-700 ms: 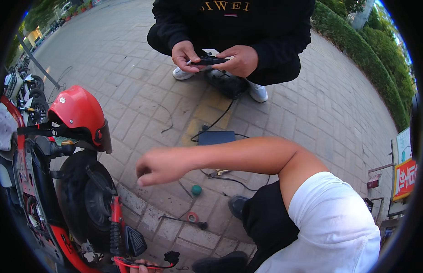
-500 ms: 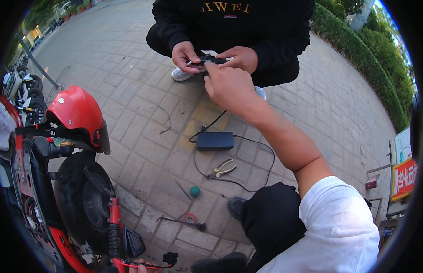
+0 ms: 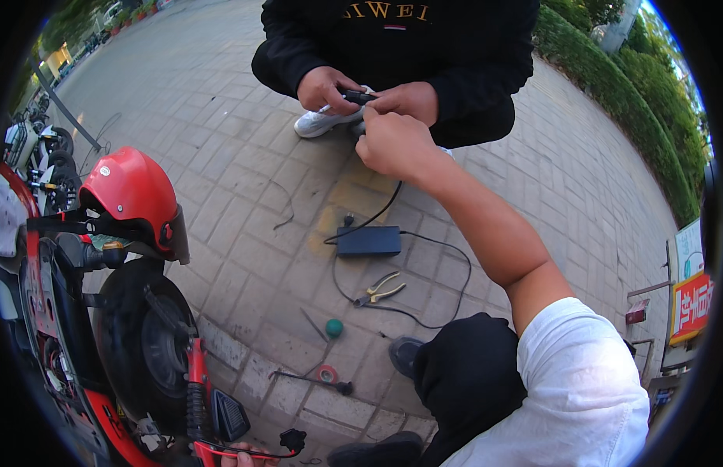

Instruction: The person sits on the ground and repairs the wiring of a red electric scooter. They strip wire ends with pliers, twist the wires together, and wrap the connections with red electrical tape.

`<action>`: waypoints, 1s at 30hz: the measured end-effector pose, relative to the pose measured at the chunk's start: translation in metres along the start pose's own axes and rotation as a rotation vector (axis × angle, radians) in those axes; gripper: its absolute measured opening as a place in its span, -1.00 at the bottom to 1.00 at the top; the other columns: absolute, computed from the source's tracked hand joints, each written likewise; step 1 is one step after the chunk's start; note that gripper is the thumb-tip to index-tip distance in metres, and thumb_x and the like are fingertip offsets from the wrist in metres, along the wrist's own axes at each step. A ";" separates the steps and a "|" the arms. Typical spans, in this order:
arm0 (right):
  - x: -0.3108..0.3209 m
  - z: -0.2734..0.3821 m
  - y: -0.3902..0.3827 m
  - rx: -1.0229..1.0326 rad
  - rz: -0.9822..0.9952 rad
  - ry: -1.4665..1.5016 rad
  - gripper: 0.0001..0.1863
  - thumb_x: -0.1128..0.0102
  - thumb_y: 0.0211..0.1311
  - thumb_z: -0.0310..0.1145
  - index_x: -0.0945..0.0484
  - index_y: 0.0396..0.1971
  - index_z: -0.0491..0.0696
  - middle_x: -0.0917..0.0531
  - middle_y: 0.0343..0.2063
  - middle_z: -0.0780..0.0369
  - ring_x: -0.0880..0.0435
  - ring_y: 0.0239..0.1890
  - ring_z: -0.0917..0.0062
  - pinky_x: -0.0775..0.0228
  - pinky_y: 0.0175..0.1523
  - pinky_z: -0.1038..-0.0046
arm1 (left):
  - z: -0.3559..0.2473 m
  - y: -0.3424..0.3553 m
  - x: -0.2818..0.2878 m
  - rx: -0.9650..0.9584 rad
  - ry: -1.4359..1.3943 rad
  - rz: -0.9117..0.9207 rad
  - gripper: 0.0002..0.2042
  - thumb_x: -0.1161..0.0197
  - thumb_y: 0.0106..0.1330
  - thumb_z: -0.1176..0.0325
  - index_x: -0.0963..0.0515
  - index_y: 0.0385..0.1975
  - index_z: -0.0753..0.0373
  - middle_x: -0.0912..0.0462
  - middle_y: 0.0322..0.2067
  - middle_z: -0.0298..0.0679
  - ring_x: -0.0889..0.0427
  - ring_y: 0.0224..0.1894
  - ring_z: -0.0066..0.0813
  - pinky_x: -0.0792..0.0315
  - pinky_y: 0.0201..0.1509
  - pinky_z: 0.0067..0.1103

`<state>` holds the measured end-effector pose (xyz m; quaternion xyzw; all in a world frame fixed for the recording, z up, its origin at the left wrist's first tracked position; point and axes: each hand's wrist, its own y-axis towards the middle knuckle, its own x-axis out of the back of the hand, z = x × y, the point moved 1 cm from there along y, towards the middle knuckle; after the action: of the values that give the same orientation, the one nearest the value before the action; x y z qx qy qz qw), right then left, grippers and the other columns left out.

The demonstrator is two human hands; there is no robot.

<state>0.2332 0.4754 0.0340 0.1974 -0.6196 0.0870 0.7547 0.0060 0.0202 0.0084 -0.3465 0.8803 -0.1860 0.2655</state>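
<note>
My right hand (image 3: 385, 144) reaches up to another person's hands (image 3: 326, 89), index fingertip at the small black object (image 3: 355, 97) held there, other fingers curled; whether it grips anything is hidden. At the lower edge, the fingers of my left hand (image 3: 242, 459) are closed on a red scooter part (image 3: 221, 450) with a black cable, beside a black knobbed piece (image 3: 291, 440). Below my right arm lie a black power adapter (image 3: 368, 240) with cords, yellow-handled pliers (image 3: 386, 293), a green ball-shaped object (image 3: 334, 327), a thin rod (image 3: 313, 323) and a red tape roll (image 3: 327, 373).
The other person (image 3: 393, 47), in black, squats opposite me. A red scooter (image 3: 105, 412) with a red helmet (image 3: 132, 194) stands at left, parked bikes (image 3: 46, 156) behind. A hedge (image 3: 626, 109) and signboards (image 3: 684, 303) line the right. My knee (image 3: 463, 366) is below.
My right hand has swung from the scooter side up and forward to the other person's hands. Their hands have shifted slightly on the black object. My left hand stays put.
</note>
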 end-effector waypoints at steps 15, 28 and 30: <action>-0.090 0.102 -0.135 0.614 0.499 0.267 -0.80 -0.13 0.03 -0.36 -0.55 -0.46 -0.21 -0.68 -0.54 -0.01 -0.72 -0.43 0.06 -0.54 -0.36 0.14 | 0.003 -0.011 0.007 -0.008 0.021 -0.034 -0.79 -0.14 0.44 0.41 -0.47 0.02 0.24 -0.59 -0.17 -0.24 -0.55 -0.13 -0.38 -0.40 -0.04 -0.46; -0.092 0.106 -0.136 0.626 0.543 0.298 -0.80 -0.12 0.05 -0.36 -0.57 -0.46 -0.21 -0.68 -0.52 -0.03 -0.72 -0.40 0.06 -0.54 -0.33 0.13 | 0.001 -0.013 0.004 -0.017 0.012 -0.046 -0.79 -0.15 0.43 0.42 -0.48 0.01 0.24 -0.59 -0.17 -0.24 -0.55 -0.14 -0.39 -0.42 -0.03 -0.47; -0.091 0.106 -0.136 0.626 0.540 0.297 -0.80 -0.12 0.05 -0.36 -0.57 -0.46 -0.21 -0.69 -0.52 -0.02 -0.72 -0.40 0.06 -0.54 -0.33 0.13 | 0.002 -0.013 0.004 -0.015 0.005 -0.048 -0.79 -0.14 0.44 0.43 -0.48 0.01 0.24 -0.59 -0.18 -0.23 -0.56 -0.14 -0.38 -0.42 -0.02 -0.46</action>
<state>0.1694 0.3193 -0.0640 0.2331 -0.4775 0.4922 0.6895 0.0109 0.0081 0.0124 -0.3688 0.8738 -0.1867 0.2562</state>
